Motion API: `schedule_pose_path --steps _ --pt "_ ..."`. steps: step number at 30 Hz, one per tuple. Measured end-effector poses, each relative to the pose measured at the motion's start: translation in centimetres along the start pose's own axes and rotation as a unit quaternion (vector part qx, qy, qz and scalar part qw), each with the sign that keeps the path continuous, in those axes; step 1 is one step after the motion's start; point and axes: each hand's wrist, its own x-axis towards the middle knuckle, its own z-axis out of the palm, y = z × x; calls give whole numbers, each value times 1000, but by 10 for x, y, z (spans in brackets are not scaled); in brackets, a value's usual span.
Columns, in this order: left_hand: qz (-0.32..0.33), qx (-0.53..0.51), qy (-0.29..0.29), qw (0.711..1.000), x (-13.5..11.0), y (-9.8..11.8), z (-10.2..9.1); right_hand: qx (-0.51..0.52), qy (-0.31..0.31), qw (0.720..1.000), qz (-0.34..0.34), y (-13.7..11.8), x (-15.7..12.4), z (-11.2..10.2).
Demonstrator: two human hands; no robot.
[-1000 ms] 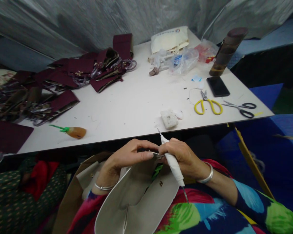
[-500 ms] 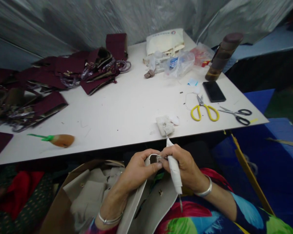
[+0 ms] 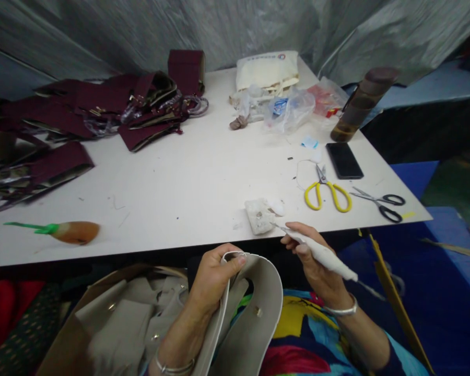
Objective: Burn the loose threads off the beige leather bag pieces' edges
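Observation:
My left hand [image 3: 215, 274] pinches the upper edge of a light grey bag piece [image 3: 264, 297], which curves open over my lap and carries a small gold stud. My right hand [image 3: 311, 258] is closed around a thin pointed tool with a white wrapped handle [image 3: 323, 255]. Its metal tip reaches a whitish block [image 3: 258, 216] near the table's front edge; whether it touches cannot be made out. A second thin metal end sticks out behind the hand.
Yellow-handled scissors [image 3: 323, 190], black-handled scissors [image 3: 382, 201], a phone [image 3: 344, 161] and a bottle [image 3: 362, 107] are on the right. Maroon bags [image 3: 97, 104] pile at left, near an orange-and-green bottle [image 3: 76, 232]. A carton of grey pieces [image 3: 121, 324] stands below the table [image 3: 203, 177].
My right hand has moved right, away from the bag edge and my left hand, swinging the tool's tip towards the whitish block. The bag piece has opened wider. The view has shifted slightly.

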Motion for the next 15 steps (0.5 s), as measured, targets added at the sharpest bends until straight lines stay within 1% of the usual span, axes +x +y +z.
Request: schedule_pose_path --steps 3,5,8,11,13,15 --pt "-17 -22 1 1000 7 -1 9 -61 19 998 13 0 14 -8" --pt "-27 -27 2 999 12 -2 13 -65 36 997 30 -1 23 -8" --pt "-27 -13 0 1000 20 -5 16 -69 38 996 47 0 32 -5" --pt "-10 25 -4 1000 26 -7 16 -94 40 994 30 4 38 -6" --pt "-8 48 -7 999 27 -8 16 -85 71 994 3 9 40 -10" --pt "-13 60 -13 998 28 -7 15 -73 113 991 -6 17 43 -17"
